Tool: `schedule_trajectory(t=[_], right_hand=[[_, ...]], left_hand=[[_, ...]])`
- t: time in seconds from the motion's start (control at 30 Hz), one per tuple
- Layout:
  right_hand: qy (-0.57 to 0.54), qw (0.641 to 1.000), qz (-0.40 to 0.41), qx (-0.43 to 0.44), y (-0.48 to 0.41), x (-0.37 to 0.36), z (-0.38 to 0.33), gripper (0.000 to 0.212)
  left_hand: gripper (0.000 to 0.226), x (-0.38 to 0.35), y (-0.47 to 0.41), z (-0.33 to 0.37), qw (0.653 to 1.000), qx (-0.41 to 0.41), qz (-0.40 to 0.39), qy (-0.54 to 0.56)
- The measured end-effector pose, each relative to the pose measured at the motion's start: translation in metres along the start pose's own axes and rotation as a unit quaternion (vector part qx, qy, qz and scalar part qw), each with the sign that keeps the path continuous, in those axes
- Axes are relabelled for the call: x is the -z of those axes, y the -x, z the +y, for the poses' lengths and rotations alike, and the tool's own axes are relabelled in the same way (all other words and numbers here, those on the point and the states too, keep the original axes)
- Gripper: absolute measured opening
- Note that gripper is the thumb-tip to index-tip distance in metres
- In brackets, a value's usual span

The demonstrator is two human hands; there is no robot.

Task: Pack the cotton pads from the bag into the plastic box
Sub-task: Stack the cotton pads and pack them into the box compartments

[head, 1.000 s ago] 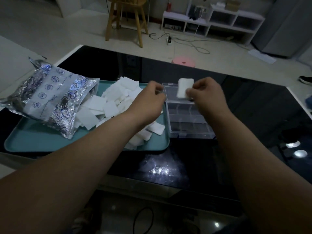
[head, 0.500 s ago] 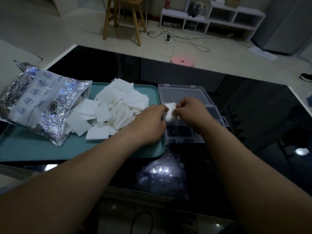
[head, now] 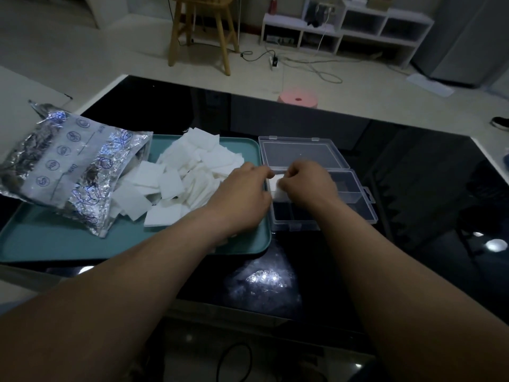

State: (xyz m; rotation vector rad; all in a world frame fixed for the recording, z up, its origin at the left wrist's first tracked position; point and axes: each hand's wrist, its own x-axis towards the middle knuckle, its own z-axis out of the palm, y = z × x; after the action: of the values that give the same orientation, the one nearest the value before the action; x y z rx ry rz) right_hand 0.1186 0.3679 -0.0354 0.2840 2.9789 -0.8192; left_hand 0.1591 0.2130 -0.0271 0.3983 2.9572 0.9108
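A clear plastic box [head: 355, 201] with its lid [head: 300, 154] folded back stands on the black table, right of the teal tray [head: 55, 244]. Both hands meet over the box's far left compartment. My right hand [head: 308, 183] and my left hand [head: 242, 197] pinch one white cotton pad [head: 278, 188] between their fingertips, low in that compartment. A heap of loose white cotton pads [head: 190, 177] lies on the tray. The silver foil bag [head: 68, 166] rests at the tray's left with its mouth toward the heap.
The glossy black table [head: 413, 175] reflects ceiling lights near its front edge. Beyond it stand a wooden stool [head: 201, 31], a pink round stool [head: 297, 99] and a low white shelf [head: 344, 28] with cables on the floor.
The pad was held up above the box a second ago; both hands have brought it down into the box's far left compartment, where they stay.
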Motion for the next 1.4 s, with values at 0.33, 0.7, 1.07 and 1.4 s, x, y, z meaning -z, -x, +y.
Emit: schedule_trajectory(t=[0.33, 0.7, 1.07, 1.4], right_hand=[[-0.046, 0.975, 0.04, 0.213, 0.02, -0.01, -0.055, 0.007], [0.066, 0.964, -0.097, 0.239, 0.012, -0.042, -0.077, 0.065], [-0.014, 0.965, -0.125, 0.23, 0.009, -0.039, -0.079, 0.016], [-0.052, 0.972, 0.077, 0.216, 0.013, -0.024, -0.082, 0.03]], left_hand=[[0.033, 0.093, 0.026, -0.046, 0.987, 0.028, 0.152, 0.051], [0.041, 0.09, 0.038, -0.089, 0.994, 0.104, 0.02, -0.029], [0.037, 0.079, 0.035, -0.094, 0.992, 0.117, -0.03, -0.034], [0.044, 0.081, 0.035, -0.082, 0.993, 0.088, 0.081, -0.006]])
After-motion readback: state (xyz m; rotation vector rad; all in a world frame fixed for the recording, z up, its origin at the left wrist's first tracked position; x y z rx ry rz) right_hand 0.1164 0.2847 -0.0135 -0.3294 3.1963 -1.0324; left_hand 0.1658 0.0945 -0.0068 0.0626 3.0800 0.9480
